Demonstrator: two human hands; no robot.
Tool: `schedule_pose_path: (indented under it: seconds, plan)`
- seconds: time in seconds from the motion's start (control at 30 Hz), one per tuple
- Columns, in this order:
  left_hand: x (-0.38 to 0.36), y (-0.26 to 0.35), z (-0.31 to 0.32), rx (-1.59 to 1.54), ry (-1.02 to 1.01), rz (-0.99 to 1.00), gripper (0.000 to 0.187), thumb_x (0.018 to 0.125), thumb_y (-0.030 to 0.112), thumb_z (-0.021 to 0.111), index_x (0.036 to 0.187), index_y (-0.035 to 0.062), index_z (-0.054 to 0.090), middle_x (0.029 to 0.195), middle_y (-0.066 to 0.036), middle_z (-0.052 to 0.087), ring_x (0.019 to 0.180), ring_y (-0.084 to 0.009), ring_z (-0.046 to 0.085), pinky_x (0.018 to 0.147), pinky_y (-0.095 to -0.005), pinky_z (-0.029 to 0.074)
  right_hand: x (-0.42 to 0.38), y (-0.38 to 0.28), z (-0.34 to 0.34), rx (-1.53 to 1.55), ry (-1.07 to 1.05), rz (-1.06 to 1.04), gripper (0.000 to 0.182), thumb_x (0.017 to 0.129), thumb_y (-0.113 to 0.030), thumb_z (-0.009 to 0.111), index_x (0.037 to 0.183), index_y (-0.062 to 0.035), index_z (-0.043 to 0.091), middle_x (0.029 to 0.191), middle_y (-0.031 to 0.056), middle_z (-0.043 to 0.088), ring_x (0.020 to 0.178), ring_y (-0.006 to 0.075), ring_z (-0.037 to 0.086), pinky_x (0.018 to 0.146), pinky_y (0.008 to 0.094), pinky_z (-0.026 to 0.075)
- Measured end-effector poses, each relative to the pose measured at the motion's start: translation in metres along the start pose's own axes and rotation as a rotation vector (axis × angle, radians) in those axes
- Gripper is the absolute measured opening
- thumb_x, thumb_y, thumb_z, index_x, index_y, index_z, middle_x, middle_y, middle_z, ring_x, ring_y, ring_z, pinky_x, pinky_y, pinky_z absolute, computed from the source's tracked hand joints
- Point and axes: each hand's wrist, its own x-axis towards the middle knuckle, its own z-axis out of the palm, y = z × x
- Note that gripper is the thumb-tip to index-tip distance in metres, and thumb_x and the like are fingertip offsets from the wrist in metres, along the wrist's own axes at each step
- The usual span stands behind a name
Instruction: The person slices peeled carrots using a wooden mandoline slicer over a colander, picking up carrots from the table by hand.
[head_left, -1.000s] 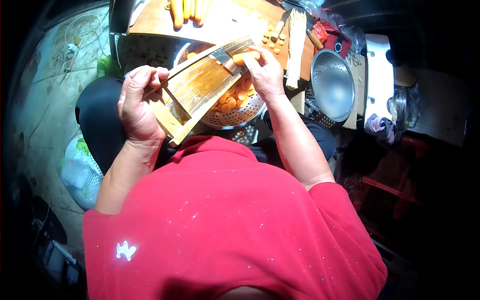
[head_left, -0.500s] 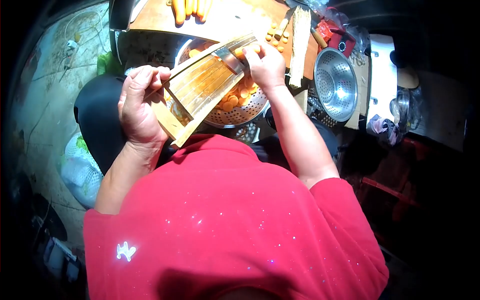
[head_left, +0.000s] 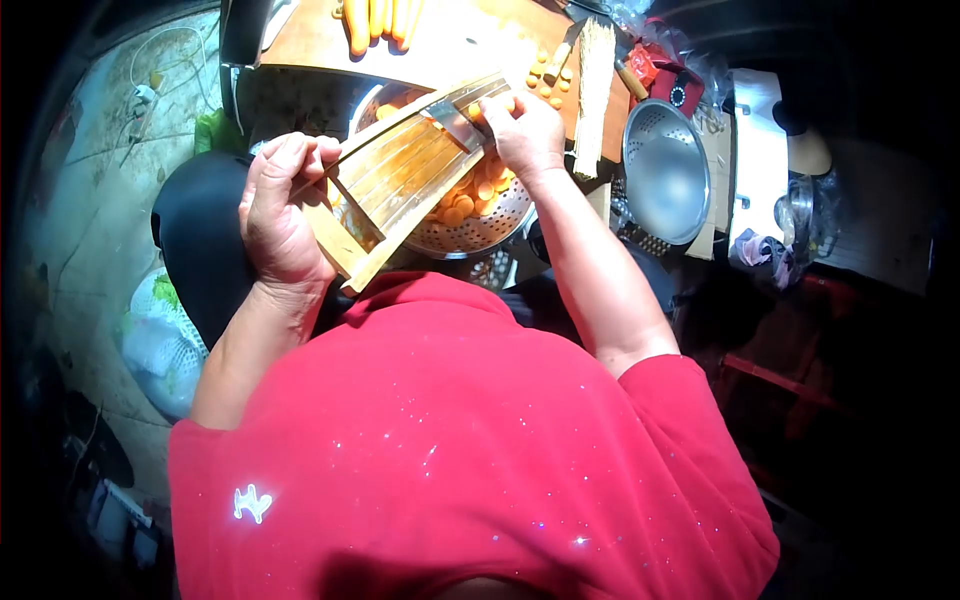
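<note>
Compared with one second ago, the change is small: the fingers of the right hand [head_left: 528, 132] are wrapped further over the carrot piece [head_left: 476, 112], so less of it shows. The wooden slicer [head_left: 395, 175] has kept nearly the same slant. For the work this seems to mean that the slicing is in progress, because the piece is not released and the slicer is not put down.

The right grip is narrow and holds the carrot piece, which lies between the fingertips, at the far end of the slicer, just beside the metal blade [head_left: 452, 124]. Whether the piece touches the blade's edge one cannot tell, since the fingers hide a part of it. The left hand [head_left: 278, 205] also has a narrow grip, and holds the near end of the slicer by its frame.

Below the right grip, under the slicer, stands a colander [head_left: 470, 241] with many carrot slices [head_left: 462, 204] in it. Beyond both grips is the counter [head_left: 310, 42], on which whole carrots [head_left: 380, 20] lie at the farther side. To the right of the right grip, well apart, is a second colander [head_left: 665, 175].
</note>
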Motion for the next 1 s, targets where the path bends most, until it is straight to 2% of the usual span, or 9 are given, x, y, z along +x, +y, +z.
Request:
schedule_pose_path:
  seconds: [0.03, 0.17, 0.3, 0.43, 0.57, 0.77, 0.83, 0.87, 1.0]
  plan:
    - [-0.001, 0.0, 0.0, -0.005, 0.009, -0.003, 0.016, 0.09, 0.014, 0.053, 0.081, 0.0011, 0.056, 0.078, -0.006, 0.054, 0.085, -0.0191, 0.058, 0.092, -0.0341, 0.043, -0.003, 0.001, 0.005, 0.205, -0.039, 0.04, 0.023, 0.078, -0.027, 0.068, 0.078, -0.0043, 0.067, 0.073, 0.0103, 0.067, 0.065, 0.0204, 0.063, 0.065, 0.0308, 0.05]
    - [-0.002, -0.001, -0.002, -0.019, -0.011, 0.018, 0.012, 0.088, 0.012, 0.056, 0.086, 0.0001, 0.059, 0.077, -0.007, 0.058, 0.082, -0.0175, 0.058, 0.084, -0.0301, 0.045, -0.057, -0.037, 0.003, 0.027, 0.024, -0.417, 0.027, 0.076, -0.03, 0.07, 0.086, -0.0047, 0.067, 0.083, 0.0132, 0.065, 0.077, 0.0263, 0.063, 0.071, 0.0344, 0.05]
    - [-0.002, -0.001, -0.002, -0.008, -0.01, 0.013, 0.013, 0.088, 0.013, 0.056, 0.087, 0.0004, 0.058, 0.076, -0.007, 0.057, 0.082, -0.0173, 0.058, 0.084, -0.0305, 0.045, -0.016, -0.008, 0.0, 0.114, -0.077, 0.04, 0.024, 0.076, -0.031, 0.069, 0.081, -0.0071, 0.068, 0.072, 0.0102, 0.066, 0.066, 0.0232, 0.064, 0.066, 0.033, 0.05]
    - [0.0, 0.0, -0.002, -0.021, -0.006, 0.01, 0.014, 0.089, 0.014, 0.054, 0.085, 0.0006, 0.056, 0.077, -0.006, 0.055, 0.083, -0.0181, 0.057, 0.088, -0.0322, 0.044, -0.006, 0.004, 0.006, 0.086, 0.013, 0.076, 0.024, 0.075, -0.031, 0.069, 0.071, -0.0074, 0.067, 0.067, 0.0081, 0.066, 0.061, 0.02, 0.062, 0.064, 0.0317, 0.05]
    - [0.0, 0.0, -0.002, -0.039, -0.025, 0.024, 0.012, 0.088, 0.012, 0.056, 0.088, 0.0001, 0.058, 0.076, -0.006, 0.057, 0.082, -0.0175, 0.058, 0.085, -0.0306, 0.045, -0.058, -0.036, 0.009, 0.038, 0.03, -0.401, 0.029, 0.073, -0.031, 0.071, 0.085, -0.005, 0.067, 0.081, 0.0146, 0.063, 0.077, 0.0297, 0.062, 0.072, 0.0359, 0.05]
    - [-0.002, 0.001, -0.003, -0.031, -0.025, 0.01, 0.012, 0.088, 0.011, 0.056, 0.087, 0.0001, 0.058, 0.077, -0.007, 0.057, 0.083, -0.0183, 0.058, 0.085, -0.0312, 0.045, 0.003, 0.027, 0.01, 0.029, -0.028, 0.109, 0.031, 0.075, -0.036, 0.067, 0.071, -0.0061, 0.066, 0.067, 0.0124, 0.066, 0.064, 0.0245, 0.065, 0.066, 0.036, 0.051]
    - [0.0, 0.001, -0.001, -0.047, -0.025, 0.014, 0.012, 0.088, 0.011, 0.056, 0.086, 0.0001, 0.058, 0.077, -0.007, 0.057, 0.083, -0.0184, 0.058, 0.085, -0.0312, 0.045, -0.006, 0.013, 0.013, 0.007, -0.001, 0.003, 0.03, 0.075, -0.036, 0.067, 0.07, -0.0062, 0.066, 0.071, 0.013, 0.066, 0.067, 0.0249, 0.065, 0.067, 0.0354, 0.051]
    - [0.0, 0.0, -0.001, -0.051, -0.024, 0.015, 0.012, 0.088, 0.012, 0.056, 0.087, 0.0, 0.058, 0.077, -0.007, 0.057, 0.082, -0.0185, 0.058, 0.085, -0.0313, 0.045, -0.021, 0.001, 0.01, -0.056, -0.009, -0.151, 0.022, 0.08, -0.023, 0.068, 0.08, -0.0015, 0.065, 0.07, 0.0073, 0.065, 0.062, 0.0124, 0.061, 0.06, 0.0248, 0.049]
    - [-0.001, 0.0, -0.002, -0.019, -0.022, 0.013, 0.012, 0.088, 0.012, 0.056, 0.087, 0.0003, 0.058, 0.077, -0.007, 0.056, 0.082, -0.0186, 0.058, 0.085, -0.0315, 0.046, -0.055, -0.033, 0.014, -0.036, 0.106, -0.461, 0.023, 0.076, -0.026, 0.072, 0.08, -0.0038, 0.067, 0.072, 0.0091, 0.063, 0.067, 0.0218, 0.062, 0.064, 0.0301, 0.05]
